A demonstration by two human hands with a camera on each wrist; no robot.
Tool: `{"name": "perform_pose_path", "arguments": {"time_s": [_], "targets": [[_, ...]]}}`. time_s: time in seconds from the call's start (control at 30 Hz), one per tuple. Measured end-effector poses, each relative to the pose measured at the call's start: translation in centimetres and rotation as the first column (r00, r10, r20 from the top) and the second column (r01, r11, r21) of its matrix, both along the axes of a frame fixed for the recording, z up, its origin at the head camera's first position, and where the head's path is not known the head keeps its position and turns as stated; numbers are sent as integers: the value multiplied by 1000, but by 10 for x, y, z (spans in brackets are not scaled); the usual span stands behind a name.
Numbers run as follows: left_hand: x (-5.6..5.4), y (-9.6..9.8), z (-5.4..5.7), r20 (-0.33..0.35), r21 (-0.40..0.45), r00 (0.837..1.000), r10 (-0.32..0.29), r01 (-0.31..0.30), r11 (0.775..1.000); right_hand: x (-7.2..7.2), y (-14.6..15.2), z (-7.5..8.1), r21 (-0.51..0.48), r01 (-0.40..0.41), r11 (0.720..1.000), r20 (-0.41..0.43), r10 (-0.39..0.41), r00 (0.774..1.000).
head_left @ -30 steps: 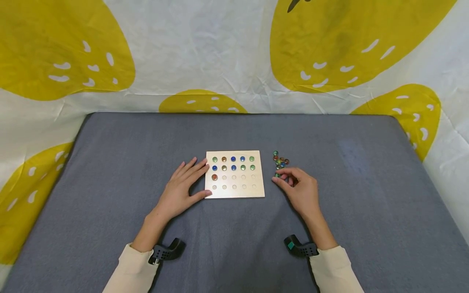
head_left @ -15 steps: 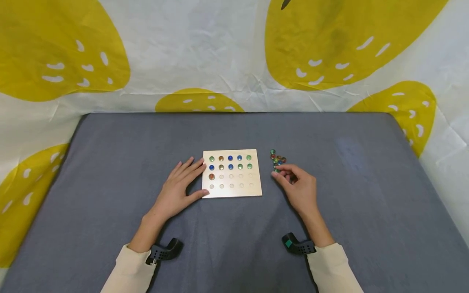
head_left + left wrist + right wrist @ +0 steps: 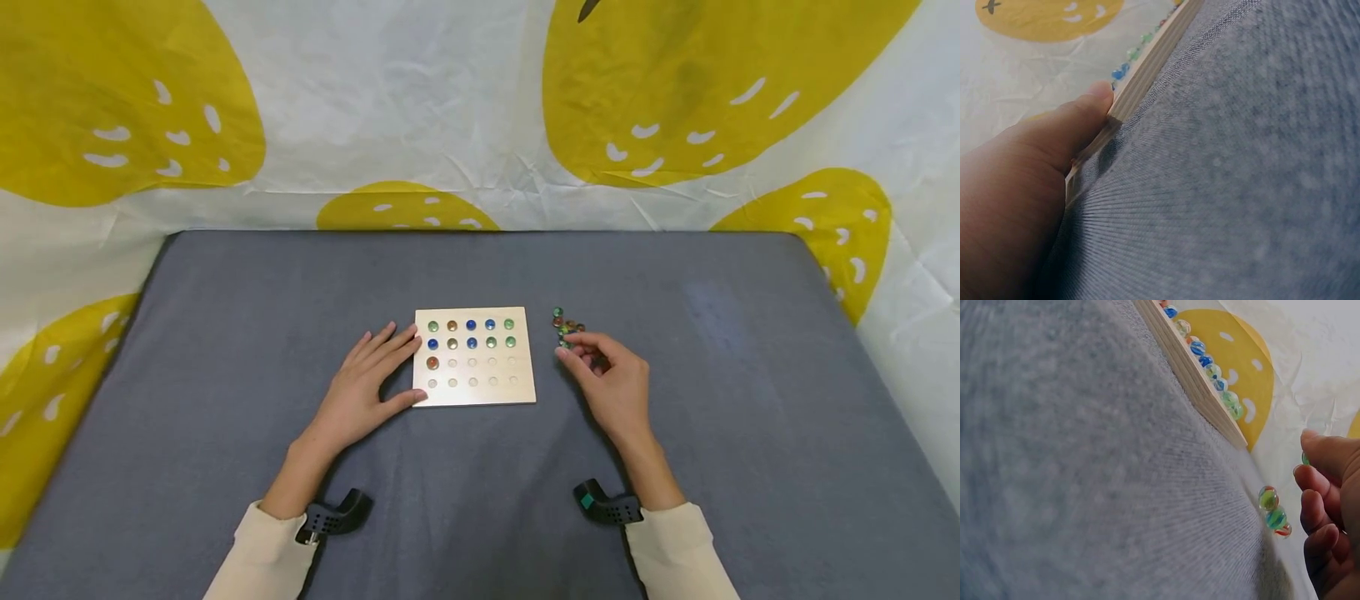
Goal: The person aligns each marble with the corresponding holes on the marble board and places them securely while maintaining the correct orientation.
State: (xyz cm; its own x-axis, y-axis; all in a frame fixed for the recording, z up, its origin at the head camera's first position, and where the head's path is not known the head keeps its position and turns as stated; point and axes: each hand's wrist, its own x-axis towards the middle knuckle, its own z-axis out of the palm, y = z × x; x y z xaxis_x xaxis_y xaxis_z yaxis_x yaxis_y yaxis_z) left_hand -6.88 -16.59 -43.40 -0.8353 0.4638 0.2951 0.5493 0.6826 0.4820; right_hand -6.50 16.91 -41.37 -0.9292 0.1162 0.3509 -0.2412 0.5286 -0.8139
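Observation:
A pale wooden board (image 3: 480,396) with rows of round hollows lies on the grey cloth. Marbles fill its two far rows, and a red-orange marble (image 3: 432,363) sits at the left of the third row. My left hand (image 3: 365,379) rests at the board's left edge with fingers spread, the thumb on the near corner. Right of the board, my right hand (image 3: 613,377) pinches a green marble (image 3: 1305,458) between thumb and index finger, its other fingers curled. Loose marbles (image 3: 558,317) lie just beyond these fingertips, partly hidden by the hand.
Grey cloth (image 3: 480,500) covers the table around the board. Behind it hangs a white curtain (image 3: 420,100) with large yellow fruit shapes. Black camera mounts (image 3: 611,506) are strapped to both wrists.
My right hand has shifted slightly away from me, toward the loose marbles, with the green marble at its fingertips. The left hand keeps its place on the board. The head view has shifted a little.

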Motion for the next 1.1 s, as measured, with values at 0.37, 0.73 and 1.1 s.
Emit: {"name": "perform_pose_path", "arguments": {"time_s": [0.37, 0.73, 1.1], "targets": [[3, 0, -4, 0, 0, 1000, 3, -3, 1000, 4, -11, 16, 50, -43, 998, -46, 45, 998], [0, -1, -4, -17, 0, 1000, 7, -7, 1000, -4, -41, 32, 38, -121, 992, -42, 123, 992], [-1, -1, -4, -19, 6, 1000, -3, 3, 1000, -8, -70, 26, -6, -198, 980, -22, 198, 980]]}}
